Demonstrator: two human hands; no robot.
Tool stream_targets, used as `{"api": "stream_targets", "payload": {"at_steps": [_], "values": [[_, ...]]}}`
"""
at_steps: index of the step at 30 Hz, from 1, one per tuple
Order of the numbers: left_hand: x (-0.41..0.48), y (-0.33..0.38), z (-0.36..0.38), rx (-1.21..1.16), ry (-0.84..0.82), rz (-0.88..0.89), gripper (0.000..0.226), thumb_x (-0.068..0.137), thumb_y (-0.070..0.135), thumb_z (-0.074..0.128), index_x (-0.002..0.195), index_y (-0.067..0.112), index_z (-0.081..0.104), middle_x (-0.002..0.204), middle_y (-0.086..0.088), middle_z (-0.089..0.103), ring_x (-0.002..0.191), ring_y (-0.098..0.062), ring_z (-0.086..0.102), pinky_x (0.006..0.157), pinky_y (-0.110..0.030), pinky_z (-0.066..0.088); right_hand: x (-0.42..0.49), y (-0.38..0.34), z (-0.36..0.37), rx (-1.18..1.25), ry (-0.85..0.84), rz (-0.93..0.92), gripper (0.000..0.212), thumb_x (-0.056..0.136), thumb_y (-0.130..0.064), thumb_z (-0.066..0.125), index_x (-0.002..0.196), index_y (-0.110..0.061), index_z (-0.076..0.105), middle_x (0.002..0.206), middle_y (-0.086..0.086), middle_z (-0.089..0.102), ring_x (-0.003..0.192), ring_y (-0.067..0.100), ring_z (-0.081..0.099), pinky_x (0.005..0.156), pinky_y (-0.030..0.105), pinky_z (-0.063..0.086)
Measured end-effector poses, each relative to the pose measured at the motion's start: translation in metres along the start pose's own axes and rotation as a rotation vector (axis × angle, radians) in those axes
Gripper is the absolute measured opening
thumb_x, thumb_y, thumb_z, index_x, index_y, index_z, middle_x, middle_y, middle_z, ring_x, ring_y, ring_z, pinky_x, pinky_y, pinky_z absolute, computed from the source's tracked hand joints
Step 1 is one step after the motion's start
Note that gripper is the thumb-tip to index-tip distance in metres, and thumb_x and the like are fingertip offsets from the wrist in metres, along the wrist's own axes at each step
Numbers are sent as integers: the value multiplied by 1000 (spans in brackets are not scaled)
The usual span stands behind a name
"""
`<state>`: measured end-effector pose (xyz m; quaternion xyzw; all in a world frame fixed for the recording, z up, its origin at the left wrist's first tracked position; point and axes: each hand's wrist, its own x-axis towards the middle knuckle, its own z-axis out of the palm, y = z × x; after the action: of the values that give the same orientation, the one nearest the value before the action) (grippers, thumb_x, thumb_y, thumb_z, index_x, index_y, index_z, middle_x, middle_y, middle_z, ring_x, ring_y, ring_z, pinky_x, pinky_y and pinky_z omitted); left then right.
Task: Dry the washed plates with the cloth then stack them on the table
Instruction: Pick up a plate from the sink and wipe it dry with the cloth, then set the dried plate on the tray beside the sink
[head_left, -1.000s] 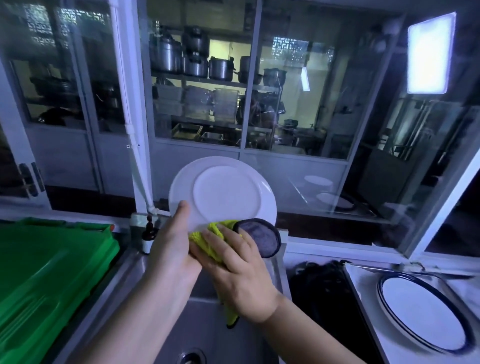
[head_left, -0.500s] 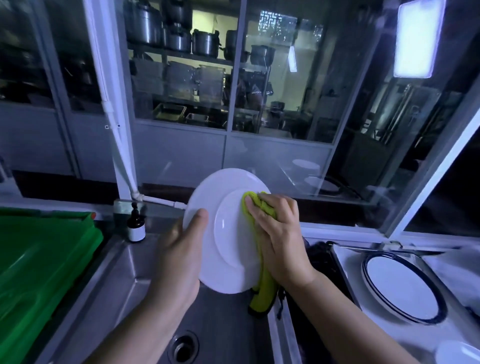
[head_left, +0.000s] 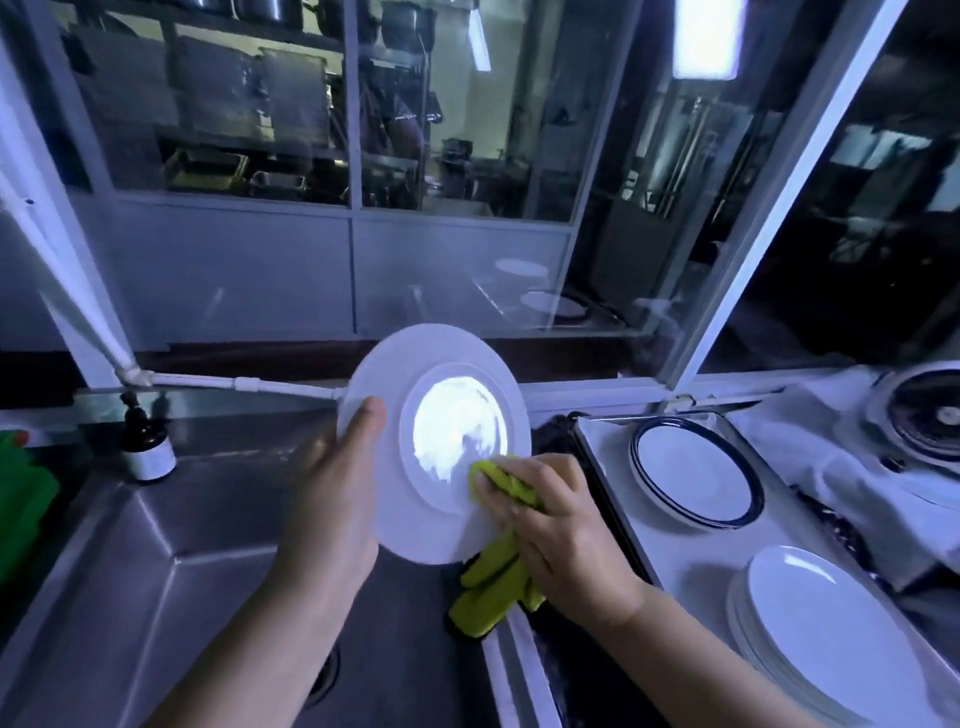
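Left hand (head_left: 332, 499) grips the white plate (head_left: 395, 395) by its rim over the sink (head_left: 156, 545) — right hand (head_left: 566, 540) fingers curled, pressing the yellow cloth (head_left: 493, 587) onto it.

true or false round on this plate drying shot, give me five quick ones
1. The left hand grips the white plate by its rim. True.
2. The white plate lies flat on the bottom of the sink. False: it is held up, tilted, above the sink.
3. The right hand holds a yellow-green cloth against the plate's lower right part. True.
4. The blue-rimmed plates sit inside the sink. False: they lie on the tray to the right of it.
5. The brown bottle lies on its side. False: it stands upright at the sink's back left corner.
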<state>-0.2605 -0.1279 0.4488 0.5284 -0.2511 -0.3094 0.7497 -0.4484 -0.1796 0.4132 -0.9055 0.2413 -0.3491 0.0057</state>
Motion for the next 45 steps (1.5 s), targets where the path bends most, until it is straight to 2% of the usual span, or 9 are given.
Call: {"api": "stream_targets", "payload": {"at_steps": [4,7,9,14,16,22,29,33,45], "values": [[-9,-17,36,-6,-128,-74,15,89,40,63,85,33,75,104,20,68,100,-6,62,83,-35,49,-41,47,-36,-72,205,256,36,90,2,43,113,-4,70,111,14,61,102,18,43,94,19,37],[-29,-35,73,34,-236,-69,45,93,30,61,54,50,68,60,35,61,60,15,58,69,-30,43,-81,81,-74,-167,361,412,42,78,11,47,107,-5,72,106,12,62,96,21,44,89,18,36],[-44,-51,104,75,-316,-73,30,89,29,67,65,47,72,70,22,71,66,2,65,61,-28,50,-114,102,-104,-203,469,482,44,76,12,45,107,-6,71,105,8,59,95,20,45,89,15,35],[-93,-98,191,210,-497,-67,6,80,26,71,82,23,76,87,-1,76,82,-21,70,74,-40,54,-201,161,-182,-219,642,671,57,71,32,48,114,-3,65,106,10,57,98,41,54,86,44,46],[-116,-122,227,320,-589,-10,30,73,38,66,84,10,71,88,-11,74,77,-23,66,74,-42,53,-233,183,-208,-182,683,716,62,72,33,47,117,-8,61,106,1,54,102,39,54,87,47,46],[-174,-187,306,818,-827,445,30,81,48,56,76,19,61,60,5,57,63,-9,50,55,-28,39,-303,231,-260,-217,751,774,59,74,30,47,116,-9,62,108,-5,53,103,11,53,88,17,43],[-210,-257,345,989,-976,1221,6,70,21,74,75,19,73,77,6,72,61,-13,68,36,-22,45,-339,258,-278,-149,811,940,52,78,25,48,117,-5,65,109,-13,52,103,-7,51,92,9,38],[-222,-282,348,984,-1056,1372,38,50,7,82,87,17,78,95,1,76,69,-12,71,40,-22,47,-352,266,-278,-117,808,976,55,77,27,45,116,-6,66,108,0,55,106,8,52,93,14,41],[-241,-315,343,1111,-1138,1469,60,95,2,21,92,19,79,101,-1,75,91,-16,72,74,-26,58,-356,276,-260,-60,731,990,62,75,29,45,117,-13,64,109,7,55,107,21,53,91,12,40]]}}
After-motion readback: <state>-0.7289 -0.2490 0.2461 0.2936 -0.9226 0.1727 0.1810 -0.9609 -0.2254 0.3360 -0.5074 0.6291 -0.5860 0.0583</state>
